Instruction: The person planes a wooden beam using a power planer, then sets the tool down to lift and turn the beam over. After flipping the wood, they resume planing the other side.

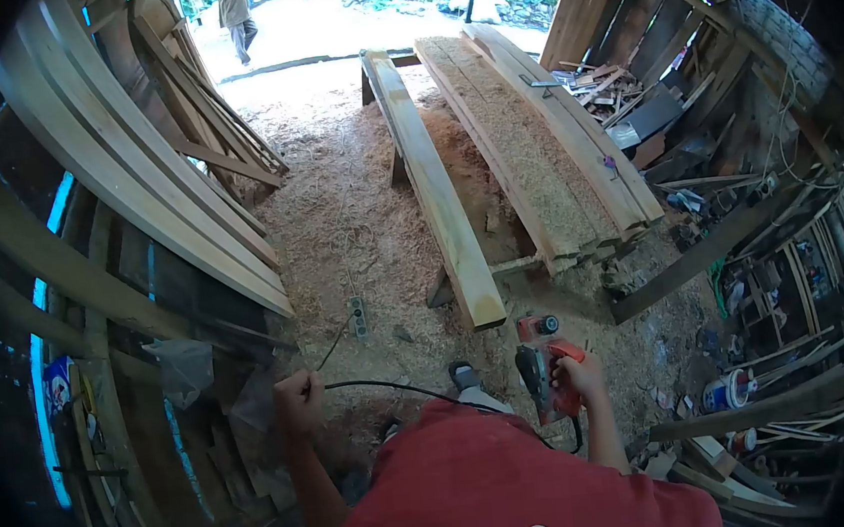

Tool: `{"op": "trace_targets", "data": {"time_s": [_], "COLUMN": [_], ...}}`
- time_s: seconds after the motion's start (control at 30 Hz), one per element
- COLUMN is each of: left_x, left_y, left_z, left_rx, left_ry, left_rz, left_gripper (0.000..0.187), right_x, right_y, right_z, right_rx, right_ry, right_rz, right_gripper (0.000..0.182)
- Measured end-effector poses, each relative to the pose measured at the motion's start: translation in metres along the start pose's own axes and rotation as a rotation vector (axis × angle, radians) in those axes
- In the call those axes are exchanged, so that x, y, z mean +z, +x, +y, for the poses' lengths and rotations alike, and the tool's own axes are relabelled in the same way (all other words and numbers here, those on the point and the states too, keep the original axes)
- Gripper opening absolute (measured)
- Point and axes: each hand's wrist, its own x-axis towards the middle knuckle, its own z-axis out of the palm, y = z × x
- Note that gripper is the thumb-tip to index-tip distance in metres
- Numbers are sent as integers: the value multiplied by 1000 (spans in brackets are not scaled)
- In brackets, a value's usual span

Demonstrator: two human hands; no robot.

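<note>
The left hand [299, 403], fingers curled closed, held one black cord [392, 384]; one power strip [358, 316] lay beyond. This looked like setting up, the next move calling for slack. One narrow beam [441, 197] stretched ahead; the right hand's [584, 375] fingers wrapped one planer [543, 378] near the beam's close end.

One electric hand planer [545, 378], one left hand [299, 401], one right hand [582, 376], one power strip [358, 316] and one person [238, 17] are counted; perhaps four leaning planks [124, 189] can be made out.
</note>
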Motion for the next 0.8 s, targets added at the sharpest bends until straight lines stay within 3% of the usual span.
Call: {"op": "trace_targets", "data": {"time_s": [0.27,0.4,0.47,0.53,0.8], "left_x": [-8,-16,-17,-15,-3], "left_y": [-13,-13,-15,-17,-16], "left_z": [1,-3,-8,-12,-8], "left_rx": [-25,7,-27,-27,-18], "left_ry": [-44,-1,24,-33,-47], "left_rz": [-8,-38,-61,-43,-51], "left_gripper": [35,31,27,35,35], "right_x": [15,8,2,1,-2], "right_y": [-21,-23,-30,-37,-25], "right_z": [26,43,48,39,34], "right_rx": [15,3,124,158,138], "right_ry": [-272,-187,146,134,-77], "right_rz": [-47,-148,-143,-110,-263], "right_gripper": [12,12,19,18,16]}}
